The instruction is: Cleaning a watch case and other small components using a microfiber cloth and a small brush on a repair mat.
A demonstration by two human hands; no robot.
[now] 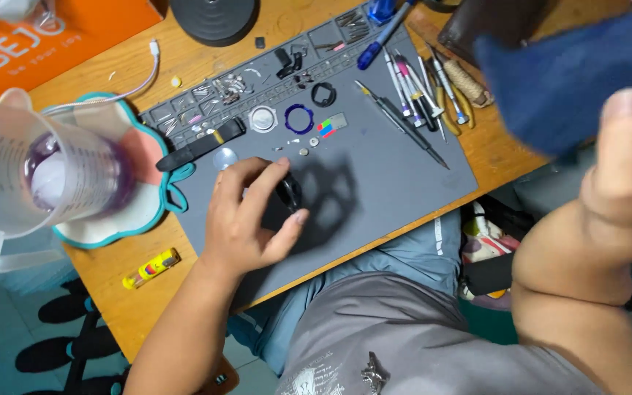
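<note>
My left hand rests on the grey work mat, its fingers closed around a small black part. My right hand is raised close to the camera at the right, gripping a dark blue cloth. On the mat beyond my left hand lie a black strap, a round silver case piece, a purple ring, a black ring and a small multicoloured piece.
Several screwdrivers and tweezers lie at the mat's right. A clear measuring jug stands on a teal-edged pad at the left. A yellow lighter lies near the wooden table's edge. An orange box sits at the back left.
</note>
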